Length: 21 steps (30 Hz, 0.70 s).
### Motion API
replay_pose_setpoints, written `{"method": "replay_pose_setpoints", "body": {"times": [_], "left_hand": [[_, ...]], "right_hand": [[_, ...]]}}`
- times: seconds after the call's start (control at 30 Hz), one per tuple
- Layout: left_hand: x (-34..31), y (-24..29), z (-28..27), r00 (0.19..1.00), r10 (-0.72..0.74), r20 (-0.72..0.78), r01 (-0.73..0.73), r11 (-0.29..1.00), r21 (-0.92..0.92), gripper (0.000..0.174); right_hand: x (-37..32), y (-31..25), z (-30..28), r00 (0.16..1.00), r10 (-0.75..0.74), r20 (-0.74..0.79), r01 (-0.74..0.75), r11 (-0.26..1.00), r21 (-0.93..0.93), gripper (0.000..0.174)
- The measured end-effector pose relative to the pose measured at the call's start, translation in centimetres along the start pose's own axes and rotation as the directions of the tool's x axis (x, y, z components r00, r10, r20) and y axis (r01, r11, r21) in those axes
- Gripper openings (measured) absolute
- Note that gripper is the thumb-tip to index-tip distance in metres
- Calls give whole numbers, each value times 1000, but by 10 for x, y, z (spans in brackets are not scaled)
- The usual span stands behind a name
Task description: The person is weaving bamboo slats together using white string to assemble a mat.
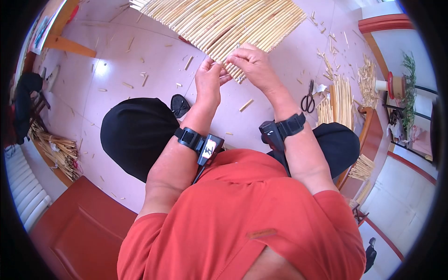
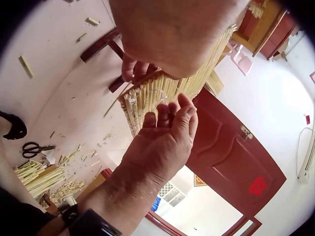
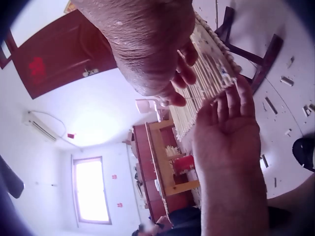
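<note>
A mat of pale reed sticks (image 1: 224, 28), bound side by side with thread, slants away from the person. My left hand (image 1: 209, 80) holds its near edge, with the fingers under the sticks and the thumb near the top. Close beside it, my right hand (image 1: 255, 67) bends over the same edge, thumb and forefinger pinched together. In the right wrist view, a thin thread (image 3: 188, 100) runs from the right fingertips toward the left hand. A white loop of thread (image 2: 161, 93) shows on the sticks in the left wrist view.
Black scissors (image 1: 308, 98) lie on the floor to the right, by a bundle of reed sticks (image 1: 340, 100). Another bundle (image 1: 58, 151) is at the left. Cut pieces litter the pink floor (image 1: 126, 70). A dark red stand leg (image 2: 101, 44) shows under the mat.
</note>
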<state>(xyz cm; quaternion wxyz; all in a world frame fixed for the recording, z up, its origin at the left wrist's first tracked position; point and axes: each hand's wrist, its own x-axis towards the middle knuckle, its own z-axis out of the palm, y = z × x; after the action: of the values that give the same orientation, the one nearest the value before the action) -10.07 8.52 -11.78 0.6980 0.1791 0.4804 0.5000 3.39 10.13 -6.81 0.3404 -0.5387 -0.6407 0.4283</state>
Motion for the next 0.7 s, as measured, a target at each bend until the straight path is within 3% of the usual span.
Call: {"method": "replay_pose_setpoints", "body": {"times": [0.03,0.07,0.13,0.17,0.2,0.27,0.3,0.33,0.4,0.47,0.53,0.57,0.7], "left_hand": [[-4,1,2,1000,-8,8,9,1000,-29,26],[-3,-1,2,1000,-13,12,13,1000,-26,26],[-1,-1,3,997,13,82,-12,1000,-19,31],[2,-2,6,999,3,39,-3,1000,-11,33],[5,-6,8,999,3,35,-2,1000,-11,33],[9,-12,9,996,59,-70,-54,996,76,31],[5,-9,14,993,69,-98,-62,995,72,27],[8,-11,12,993,67,-100,-60,996,71,27],[15,-11,12,978,170,-119,-125,940,318,26],[15,-9,17,974,151,-168,-92,945,313,25],[29,-16,6,933,312,-181,-210,878,431,24],[33,-20,1,955,235,-179,-166,929,332,24],[22,-6,3,984,122,-127,-97,978,185,24]], "right_hand": [[2,1,3,975,-204,-89,190,971,-148,21],[2,2,6,975,-201,-94,185,971,-150,21],[4,0,15,999,46,15,-49,959,278,21],[5,-1,22,988,137,66,-151,821,551,23],[6,2,24,988,138,70,-154,820,552,23],[16,13,29,982,117,-150,33,675,737,23],[19,13,29,976,105,-191,95,584,806,23],[19,14,30,976,107,-189,92,585,806,23],[20,13,32,965,227,-129,25,413,911,23],[20,12,33,962,238,-135,29,400,916,21],[21,10,32,978,199,-65,-2,319,948,21],[20,8,31,962,271,-34,-27,217,976,20],[21,17,26,965,257,45,-91,171,981,20]]}}
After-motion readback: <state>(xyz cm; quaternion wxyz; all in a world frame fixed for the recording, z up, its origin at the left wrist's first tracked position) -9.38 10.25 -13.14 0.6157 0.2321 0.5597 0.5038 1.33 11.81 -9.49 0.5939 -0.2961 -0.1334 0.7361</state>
